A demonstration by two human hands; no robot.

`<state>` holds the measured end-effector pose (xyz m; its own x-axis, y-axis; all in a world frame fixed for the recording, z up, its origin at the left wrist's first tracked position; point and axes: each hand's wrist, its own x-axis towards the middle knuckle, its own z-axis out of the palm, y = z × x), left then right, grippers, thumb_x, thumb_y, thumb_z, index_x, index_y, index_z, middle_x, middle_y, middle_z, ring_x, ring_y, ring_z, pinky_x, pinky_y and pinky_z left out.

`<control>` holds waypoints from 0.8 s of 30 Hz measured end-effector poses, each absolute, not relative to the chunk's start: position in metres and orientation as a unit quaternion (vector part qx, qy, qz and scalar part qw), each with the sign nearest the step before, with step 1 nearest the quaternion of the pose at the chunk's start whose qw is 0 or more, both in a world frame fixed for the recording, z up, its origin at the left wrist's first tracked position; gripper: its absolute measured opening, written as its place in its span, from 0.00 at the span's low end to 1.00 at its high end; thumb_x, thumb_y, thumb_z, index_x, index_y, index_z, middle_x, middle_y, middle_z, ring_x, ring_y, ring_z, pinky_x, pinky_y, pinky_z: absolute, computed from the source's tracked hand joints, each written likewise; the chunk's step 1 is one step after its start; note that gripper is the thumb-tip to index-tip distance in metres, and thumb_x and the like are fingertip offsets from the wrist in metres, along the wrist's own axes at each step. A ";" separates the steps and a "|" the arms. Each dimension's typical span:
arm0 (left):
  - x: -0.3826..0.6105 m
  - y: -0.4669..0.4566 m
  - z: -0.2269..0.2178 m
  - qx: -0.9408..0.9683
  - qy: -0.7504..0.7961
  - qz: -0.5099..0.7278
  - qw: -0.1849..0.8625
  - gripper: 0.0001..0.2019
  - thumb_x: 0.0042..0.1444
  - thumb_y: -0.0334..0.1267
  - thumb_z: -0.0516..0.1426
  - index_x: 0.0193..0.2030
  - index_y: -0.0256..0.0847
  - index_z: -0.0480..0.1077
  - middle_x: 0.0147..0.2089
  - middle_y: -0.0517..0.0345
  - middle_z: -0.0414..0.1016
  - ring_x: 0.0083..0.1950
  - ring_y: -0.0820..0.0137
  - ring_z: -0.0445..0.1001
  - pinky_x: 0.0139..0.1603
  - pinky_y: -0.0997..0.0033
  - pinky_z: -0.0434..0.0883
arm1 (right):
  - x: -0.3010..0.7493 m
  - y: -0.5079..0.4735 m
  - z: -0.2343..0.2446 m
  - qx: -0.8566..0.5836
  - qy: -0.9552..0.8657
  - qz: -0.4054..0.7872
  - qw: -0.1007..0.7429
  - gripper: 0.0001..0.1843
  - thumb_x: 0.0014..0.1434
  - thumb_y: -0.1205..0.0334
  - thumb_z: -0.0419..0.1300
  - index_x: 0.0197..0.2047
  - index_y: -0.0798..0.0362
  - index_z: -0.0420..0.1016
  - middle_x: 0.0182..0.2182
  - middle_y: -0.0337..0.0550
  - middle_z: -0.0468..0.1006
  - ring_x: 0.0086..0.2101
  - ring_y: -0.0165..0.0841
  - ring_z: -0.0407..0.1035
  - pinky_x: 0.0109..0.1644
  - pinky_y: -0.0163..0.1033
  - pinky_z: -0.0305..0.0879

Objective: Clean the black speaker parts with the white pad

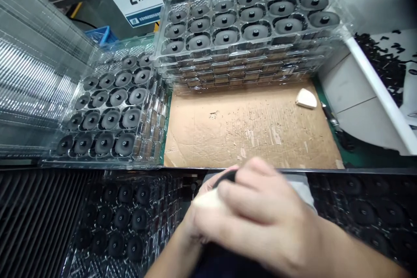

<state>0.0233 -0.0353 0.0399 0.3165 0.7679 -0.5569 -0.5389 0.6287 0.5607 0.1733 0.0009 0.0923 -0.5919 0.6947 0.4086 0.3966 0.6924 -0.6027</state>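
Closest in, the blurred right hand (260, 208) is closed on a pale block (208, 200) against a black round part (224, 178), which the mostly hidden left hand (211, 182) holds just short of the table edge, its exact finger placement impossible to tell. Good contact here probably wants a steady rim grip and light, even pressure. Beyond lie bare cardboard (202, 134), a white wedge-shaped block (306, 98) at right, and stacked clear trays (241, 69) at the far side.
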 end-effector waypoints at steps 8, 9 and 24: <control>0.024 -0.034 0.038 0.073 0.256 0.435 0.860 0.29 0.34 0.44 0.70 0.48 0.49 0.73 0.47 0.59 0.80 0.45 0.64 0.79 0.44 0.70 0.75 | 0.206 0.009 0.054 -0.544 -0.687 0.331 0.349 0.12 0.62 0.62 0.55 0.48 0.48 0.74 0.35 0.40 0.77 0.33 0.30 0.69 0.31 0.34 0.61; 0.024 -0.033 0.038 0.069 0.248 0.437 0.861 0.28 0.35 0.45 0.69 0.48 0.48 0.73 0.47 0.59 0.80 0.45 0.65 0.79 0.44 0.70 0.75 | 0.208 0.003 0.046 -0.558 -0.668 0.362 0.333 0.12 0.62 0.60 0.55 0.48 0.47 0.75 0.37 0.41 0.78 0.34 0.31 0.71 0.29 0.34 0.62; 0.027 -0.033 0.035 0.109 0.285 0.405 0.862 0.31 0.32 0.48 0.70 0.48 0.48 0.73 0.45 0.60 0.80 0.43 0.64 0.79 0.49 0.67 0.73 | 0.206 -0.022 0.066 -0.527 -0.703 0.278 0.390 0.14 0.63 0.64 0.55 0.51 0.42 0.72 0.41 0.37 0.79 0.38 0.31 0.73 0.37 0.35 0.66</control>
<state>0.0270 -0.0335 0.0354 0.5083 0.7608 -0.4035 -0.6367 0.6475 0.4187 0.2065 -0.0223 0.0657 -0.1416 0.9564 0.2553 0.5236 0.2913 -0.8006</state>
